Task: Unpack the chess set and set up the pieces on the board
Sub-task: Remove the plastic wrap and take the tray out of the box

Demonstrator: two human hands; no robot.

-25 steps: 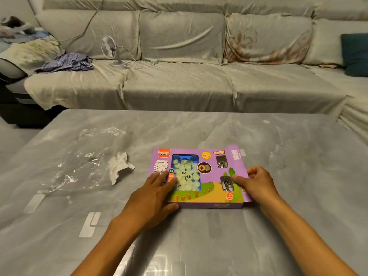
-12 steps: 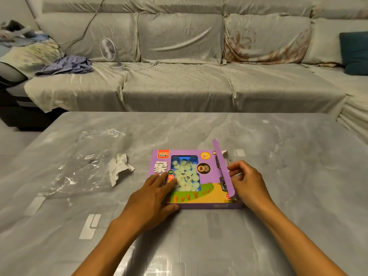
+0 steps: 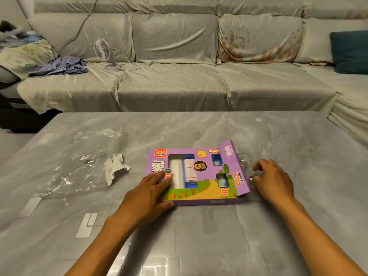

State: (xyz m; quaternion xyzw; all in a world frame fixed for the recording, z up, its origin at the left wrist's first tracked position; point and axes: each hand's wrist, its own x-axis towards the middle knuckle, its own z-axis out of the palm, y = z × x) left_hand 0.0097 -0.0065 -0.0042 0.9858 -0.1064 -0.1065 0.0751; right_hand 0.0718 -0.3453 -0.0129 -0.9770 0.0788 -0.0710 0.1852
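The purple chess set box (image 3: 179, 152) lies flat on the grey table (image 3: 209, 240) in the head view. My left hand (image 3: 147, 196) presses flat on its left part, fingers straight. The box's right end flap (image 3: 238, 170) stands open and tilted up. Just past it, my right hand (image 3: 274, 182) has curled fingers pinching the edge of a clear inner tray (image 3: 244, 159) that sticks out of the open end. Through the box's big window a folded white board with red lines (image 3: 189, 170) shows. The two small windows show pale pieces.
Crumpled clear plastic wrap (image 3: 79, 166) and a scrunched white paper (image 3: 115, 166) lie on the table left of the box. Behind the table runs a grey sofa (image 3: 179, 86) with a small fan (image 3: 103, 50), clothes and a dark cushion (image 3: 350, 50).
My right hand opened the right end flap, then moved right, drawing the inner tray out. The big window showed pale round pieces before and now shows the folded board. My left hand stayed put.
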